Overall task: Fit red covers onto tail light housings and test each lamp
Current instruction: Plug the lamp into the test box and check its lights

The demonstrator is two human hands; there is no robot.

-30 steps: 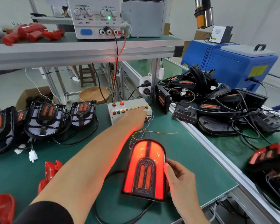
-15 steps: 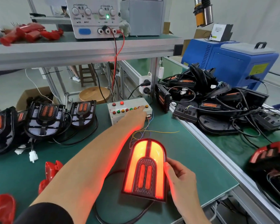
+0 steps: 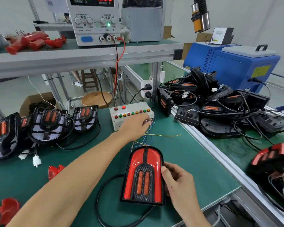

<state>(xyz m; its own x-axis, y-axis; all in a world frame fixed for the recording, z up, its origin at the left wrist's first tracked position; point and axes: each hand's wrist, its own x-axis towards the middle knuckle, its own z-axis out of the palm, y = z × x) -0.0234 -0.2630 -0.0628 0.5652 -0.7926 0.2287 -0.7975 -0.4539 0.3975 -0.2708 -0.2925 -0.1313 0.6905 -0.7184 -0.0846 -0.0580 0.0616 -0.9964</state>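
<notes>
Red cover [image 3: 143, 159] with black centre stripe and two orange bars on the lamp, green mat [image 3: 179, 154], white switch box [image 3: 131, 115] with red, green, amber buttons, blue machine [image 3: 233, 66].

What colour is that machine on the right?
Blue, with a grey lid; the head view shows it.

The power supply [image 3: 95, 22] shows "12.00" over "VOLTAGE V", plus "CURRENT", "COARSE", "FINE" and "GND".

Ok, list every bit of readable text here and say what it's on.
"12.00", "VOLTAGE V", "CURRENT", "COARSE", "FINE", "ON", "OFF", "GND": power supply.
Green current digits, cut off at the top: unreadable.
Yellow label on the blue machine: too blurred.
Button box: no readable text.
</notes>
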